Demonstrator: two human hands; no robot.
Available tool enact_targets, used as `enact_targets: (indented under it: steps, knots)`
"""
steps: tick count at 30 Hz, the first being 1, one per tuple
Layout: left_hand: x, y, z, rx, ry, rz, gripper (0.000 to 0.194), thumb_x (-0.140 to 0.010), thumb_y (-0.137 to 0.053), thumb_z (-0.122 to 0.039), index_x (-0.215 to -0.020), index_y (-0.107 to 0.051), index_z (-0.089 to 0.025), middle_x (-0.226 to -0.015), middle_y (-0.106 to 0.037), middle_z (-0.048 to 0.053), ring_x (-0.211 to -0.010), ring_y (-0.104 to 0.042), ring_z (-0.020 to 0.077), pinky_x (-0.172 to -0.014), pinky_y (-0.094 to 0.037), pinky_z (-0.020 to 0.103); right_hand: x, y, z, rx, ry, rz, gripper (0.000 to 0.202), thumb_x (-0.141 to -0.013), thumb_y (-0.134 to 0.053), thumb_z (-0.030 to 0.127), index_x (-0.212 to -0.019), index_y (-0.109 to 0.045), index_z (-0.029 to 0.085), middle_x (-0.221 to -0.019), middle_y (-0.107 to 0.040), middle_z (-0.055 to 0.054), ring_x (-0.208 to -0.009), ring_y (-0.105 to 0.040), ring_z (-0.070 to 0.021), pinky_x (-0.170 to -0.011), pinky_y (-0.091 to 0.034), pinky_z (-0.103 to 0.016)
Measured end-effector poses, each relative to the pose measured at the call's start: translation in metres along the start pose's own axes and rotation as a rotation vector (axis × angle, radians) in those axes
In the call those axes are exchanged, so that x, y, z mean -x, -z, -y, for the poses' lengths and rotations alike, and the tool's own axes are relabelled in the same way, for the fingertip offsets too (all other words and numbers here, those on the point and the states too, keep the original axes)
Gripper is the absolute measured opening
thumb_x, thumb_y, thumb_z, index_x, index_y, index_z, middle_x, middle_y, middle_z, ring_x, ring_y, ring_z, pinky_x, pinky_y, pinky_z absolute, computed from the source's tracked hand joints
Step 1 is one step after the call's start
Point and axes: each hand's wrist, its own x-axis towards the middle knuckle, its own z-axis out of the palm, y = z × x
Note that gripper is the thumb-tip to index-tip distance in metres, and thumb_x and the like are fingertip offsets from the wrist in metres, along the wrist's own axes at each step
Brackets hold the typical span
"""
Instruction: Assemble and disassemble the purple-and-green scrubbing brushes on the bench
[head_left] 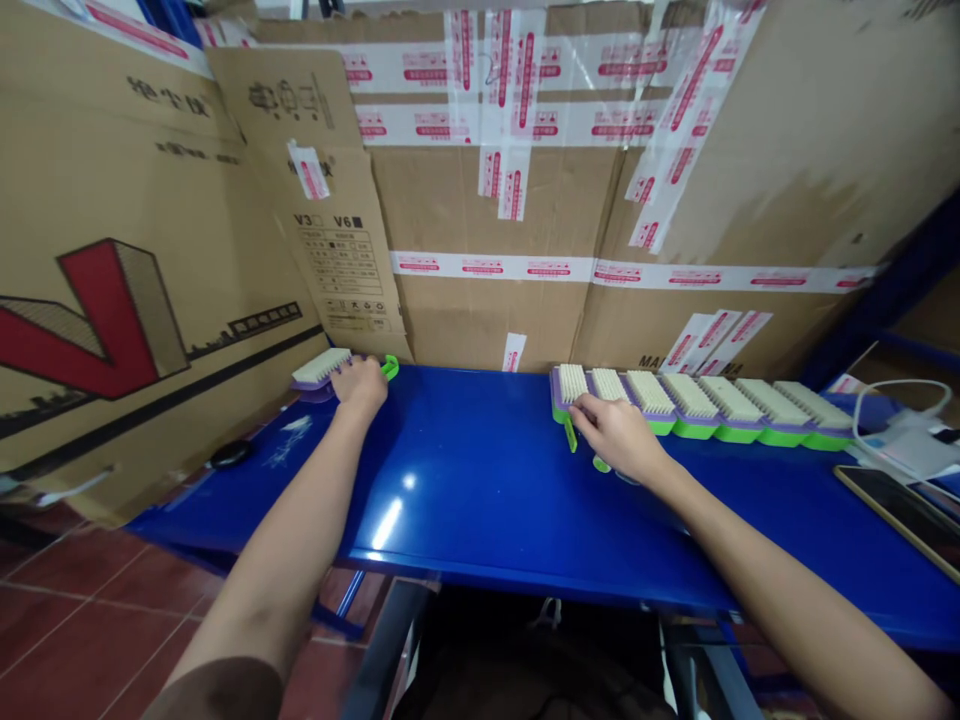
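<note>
At the far left of the table, my left hand (361, 385) is closed around a scrubbing brush (321, 370). That brush has white bristles facing up and a purple body. A green plastic part (390, 368) sticks out to the right of the same hand. My right hand (619, 435) has its fingers bent round a green plastic piece (571, 435), whose other end (601, 464) shows below the palm. Just behind this hand stands a row of several similar brushes (690, 396), bristles up, with purple bodies over green bases. My fingers partly cover the near side of the leftmost ones.
The blue table (480, 480) is walled at the back and left by taped cardboard (487, 220). A small black round object (231, 454) lies near the left edge. At the right are a phone (907, 520) and a white charger with a cable (904, 430).
</note>
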Motion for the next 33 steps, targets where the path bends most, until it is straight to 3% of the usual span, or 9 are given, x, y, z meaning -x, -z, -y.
enact_targets:
  steps: [5, 18, 22, 25, 31, 33]
  knots:
    - [-0.005, 0.001, 0.009, 0.026, 0.024, 0.002, 0.043, -0.102, -0.059, -0.029, -0.139, -0.071, -0.008, -0.143, -0.071, 0.028, -0.122, -0.075, 0.0413, -0.098, -0.058, 0.048, 0.000, 0.002, 0.000, -0.007, 0.002, -0.031, 0.036, -0.115, -0.046, 0.040, -0.093, -0.070, 0.024, -0.076, -0.078, -0.008, -0.069, -0.070, -0.0266, -0.067, -0.034, -0.036]
    - [-0.013, -0.007, 0.000, 0.064, -0.079, 0.047, 0.037, -0.100, -0.060, -0.023, -0.130, -0.078, -0.013, -0.121, -0.081, 0.026, -0.113, -0.080, 0.0386, -0.100, -0.059, 0.044, -0.001, -0.002, -0.004, -0.004, 0.038, -0.039, 0.034, -0.117, -0.045, 0.038, -0.095, -0.068, 0.024, -0.080, -0.080, -0.007, -0.071, -0.071, -0.0254, -0.070, -0.036, -0.035]
    - [-0.017, -0.014, 0.005, 0.047, -0.086, 0.093, 0.034, -0.098, -0.062, -0.024, -0.123, -0.080, -0.009, -0.125, -0.079, 0.030, -0.125, -0.075, 0.0415, -0.104, -0.057, 0.045, -0.001, -0.004, -0.006, -0.016, 0.067, -0.029, 0.034, -0.117, -0.045, 0.038, -0.094, -0.067, 0.025, -0.079, -0.080, -0.007, -0.070, -0.071, -0.0252, -0.071, -0.039, -0.035]
    - [-0.019, -0.016, 0.008, 0.039, -0.116, 0.099, 0.035, -0.097, -0.065, -0.030, -0.125, -0.080, -0.013, -0.134, -0.076, 0.029, -0.143, -0.063, 0.0440, -0.112, -0.054, 0.047, -0.001, -0.003, -0.006, -0.021, 0.075, -0.012, 0.035, -0.117, -0.044, 0.038, -0.094, -0.067, 0.024, -0.079, -0.079, -0.007, -0.070, -0.071, -0.0247, -0.072, -0.039, -0.035]
    - [-0.017, -0.016, 0.013, 0.054, -0.127, 0.085, 0.052, -0.106, -0.052, -0.038, -0.151, -0.068, -0.018, -0.144, -0.072, 0.029, -0.148, -0.052, 0.0498, -0.111, -0.052, 0.062, -0.001, -0.001, -0.003, -0.016, 0.064, 0.000, 0.036, -0.117, -0.043, 0.037, -0.095, -0.068, 0.024, -0.080, -0.079, -0.007, -0.071, -0.072, -0.0252, -0.072, -0.039, -0.035]
    - [-0.017, -0.018, 0.012, 0.053, -0.134, 0.092, 0.050, -0.107, -0.049, -0.038, -0.148, -0.071, -0.020, -0.151, -0.069, 0.028, -0.149, -0.050, 0.0502, -0.113, -0.050, 0.064, 0.000, -0.001, -0.002, -0.020, 0.070, 0.006, 0.036, -0.117, -0.043, 0.037, -0.094, -0.067, 0.024, -0.080, -0.080, -0.008, -0.071, -0.072, -0.0256, -0.073, -0.039, -0.036]
